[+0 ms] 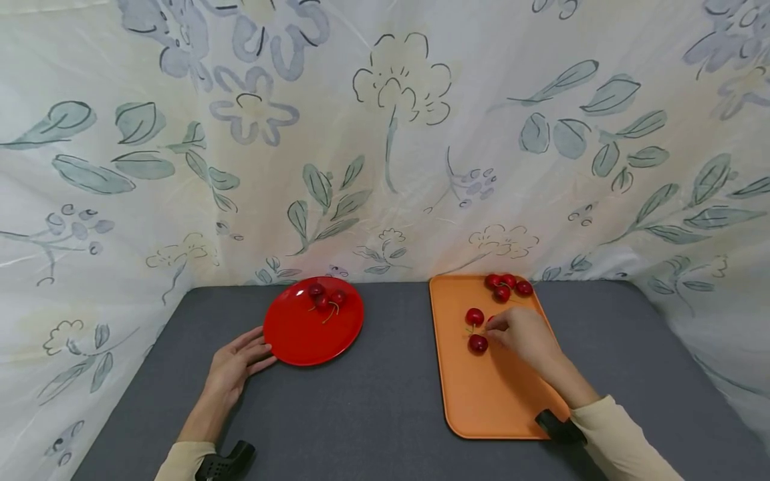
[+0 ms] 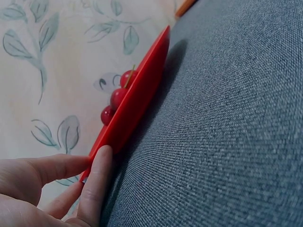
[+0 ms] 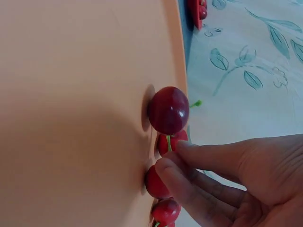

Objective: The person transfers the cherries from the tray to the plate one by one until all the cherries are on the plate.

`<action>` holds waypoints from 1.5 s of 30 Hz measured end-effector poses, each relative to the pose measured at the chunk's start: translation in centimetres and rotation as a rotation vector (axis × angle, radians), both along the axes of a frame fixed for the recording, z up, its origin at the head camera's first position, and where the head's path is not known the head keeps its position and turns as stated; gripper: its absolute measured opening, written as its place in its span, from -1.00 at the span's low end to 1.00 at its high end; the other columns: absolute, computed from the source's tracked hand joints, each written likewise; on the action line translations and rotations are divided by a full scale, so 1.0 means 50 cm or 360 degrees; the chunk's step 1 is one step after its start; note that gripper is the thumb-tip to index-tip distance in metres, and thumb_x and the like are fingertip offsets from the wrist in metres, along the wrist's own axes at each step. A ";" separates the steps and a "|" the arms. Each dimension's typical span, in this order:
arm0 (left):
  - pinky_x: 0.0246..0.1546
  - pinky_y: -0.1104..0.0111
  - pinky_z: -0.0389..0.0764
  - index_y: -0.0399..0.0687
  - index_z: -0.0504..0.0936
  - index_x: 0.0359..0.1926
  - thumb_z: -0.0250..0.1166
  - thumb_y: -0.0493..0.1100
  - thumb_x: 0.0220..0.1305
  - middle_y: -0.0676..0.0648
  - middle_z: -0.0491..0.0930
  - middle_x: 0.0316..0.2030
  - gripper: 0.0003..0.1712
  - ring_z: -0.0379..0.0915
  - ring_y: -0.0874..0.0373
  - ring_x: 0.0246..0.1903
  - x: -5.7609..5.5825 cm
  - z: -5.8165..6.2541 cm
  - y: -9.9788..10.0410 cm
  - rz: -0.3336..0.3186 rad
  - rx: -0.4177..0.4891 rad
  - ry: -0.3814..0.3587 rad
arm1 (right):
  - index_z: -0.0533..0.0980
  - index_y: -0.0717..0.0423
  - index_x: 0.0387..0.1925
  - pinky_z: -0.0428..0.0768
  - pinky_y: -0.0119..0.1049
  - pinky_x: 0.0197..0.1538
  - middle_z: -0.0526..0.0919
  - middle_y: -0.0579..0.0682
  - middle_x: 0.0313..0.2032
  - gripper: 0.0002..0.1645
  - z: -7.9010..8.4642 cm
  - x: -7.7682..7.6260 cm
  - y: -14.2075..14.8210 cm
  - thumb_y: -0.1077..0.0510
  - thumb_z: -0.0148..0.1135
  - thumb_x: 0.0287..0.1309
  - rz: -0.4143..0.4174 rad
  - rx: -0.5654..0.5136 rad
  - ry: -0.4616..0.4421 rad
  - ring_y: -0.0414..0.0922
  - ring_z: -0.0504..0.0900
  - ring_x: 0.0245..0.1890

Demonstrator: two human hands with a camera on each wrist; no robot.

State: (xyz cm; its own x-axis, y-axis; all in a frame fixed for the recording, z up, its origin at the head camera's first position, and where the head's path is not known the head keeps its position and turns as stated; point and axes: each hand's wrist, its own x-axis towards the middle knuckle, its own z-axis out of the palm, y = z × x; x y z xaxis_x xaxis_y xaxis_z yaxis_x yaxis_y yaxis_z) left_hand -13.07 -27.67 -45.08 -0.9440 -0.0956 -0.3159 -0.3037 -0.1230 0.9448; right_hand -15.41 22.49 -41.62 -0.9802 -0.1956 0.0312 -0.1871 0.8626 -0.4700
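Observation:
On the left, my left hand (image 1: 231,369) touches the rim of a red plate (image 1: 303,341) with its fingers fairly straight. Three dark red cherries (image 1: 322,302) with stems lie toward the plate's far side; the left wrist view shows these cherries (image 2: 118,98) beyond the rim. Over an orange tray (image 1: 481,401), my right hand (image 1: 529,337) brings thumb and forefinger together at a green stem (image 3: 169,143), beside a dark cherry (image 3: 169,110). That cherry (image 1: 478,344) rests on the tray. Another cherry (image 1: 474,316) lies just behind it, and one more is mostly hidden by the fingers.
Several more cherries (image 1: 502,294) cluster at the tray's far right corner. Plate and tray stand apart on a dark grey cloth (image 1: 385,401). A floral curtain (image 1: 397,167) hangs behind the table's far edge.

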 end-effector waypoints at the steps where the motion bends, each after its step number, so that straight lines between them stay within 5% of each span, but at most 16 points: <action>1: -0.03 0.27 0.66 -0.23 0.10 0.50 0.12 -0.33 0.43 0.05 0.55 0.06 -0.31 0.62 0.30 -0.13 0.000 0.000 0.000 0.0002 0.0002 0.0000 | 0.73 0.18 -0.40 0.58 -0.31 -0.47 0.72 -0.02 -0.44 -0.96 -0.001 -0.001 -0.003 0.27 0.43 0.05 0.0008 0.0033 0.0023 -0.18 0.59 -0.51; 20: -0.02 0.29 0.66 -0.22 0.11 0.49 0.12 -0.32 0.44 -0.01 0.51 0.15 -0.32 0.61 0.31 -0.11 -0.002 -0.006 0.002 -0.0013 -0.0019 0.0026 | 0.69 0.16 -0.49 0.65 -0.17 -0.47 0.69 0.01 -0.49 -0.91 -0.016 -0.007 -0.014 0.38 0.39 0.00 -0.0048 0.0247 0.0171 -0.08 0.61 -0.56; 31: -0.03 0.28 0.66 -0.24 0.11 0.49 0.13 -0.32 0.44 0.04 0.55 0.08 -0.32 0.62 0.30 -0.12 0.002 -0.004 -0.001 -0.0012 -0.0003 0.0029 | 0.67 0.09 -0.54 0.63 -0.12 -0.46 0.69 -0.04 -0.48 -0.90 0.016 0.005 -0.005 0.23 0.49 -0.03 -0.0091 0.0252 0.0127 -0.08 0.61 -0.52; 37: -0.02 0.28 0.66 -0.22 0.12 0.49 0.12 -0.31 0.44 0.00 0.52 0.13 -0.32 0.62 0.30 -0.12 0.001 -0.003 -0.001 -0.0007 -0.0011 0.0012 | 0.67 0.12 -0.54 0.64 -0.08 -0.42 0.70 0.00 -0.46 -0.90 0.027 0.013 0.007 0.26 0.48 -0.02 -0.0112 0.0181 0.0133 -0.03 0.62 -0.48; 45: -0.03 0.28 0.66 -0.22 0.12 0.49 0.13 -0.32 0.43 0.02 0.53 0.11 -0.32 0.62 0.31 -0.12 0.000 -0.003 0.000 0.0000 -0.0006 0.0010 | 0.72 0.21 -0.43 0.58 -0.27 -0.53 0.72 0.01 -0.50 -0.95 0.046 0.014 0.022 0.28 0.45 0.02 -0.0038 -0.0017 0.0180 -0.12 0.62 -0.55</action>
State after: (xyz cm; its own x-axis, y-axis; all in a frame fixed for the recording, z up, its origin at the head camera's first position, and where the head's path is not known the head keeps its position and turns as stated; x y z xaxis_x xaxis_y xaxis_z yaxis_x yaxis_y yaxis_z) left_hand -13.05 -27.67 -45.22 -0.9460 -0.0970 -0.3094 -0.2976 -0.1195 0.9472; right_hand -14.73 23.57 -39.33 -0.9747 -0.1713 0.1437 -0.2189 0.8626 -0.4562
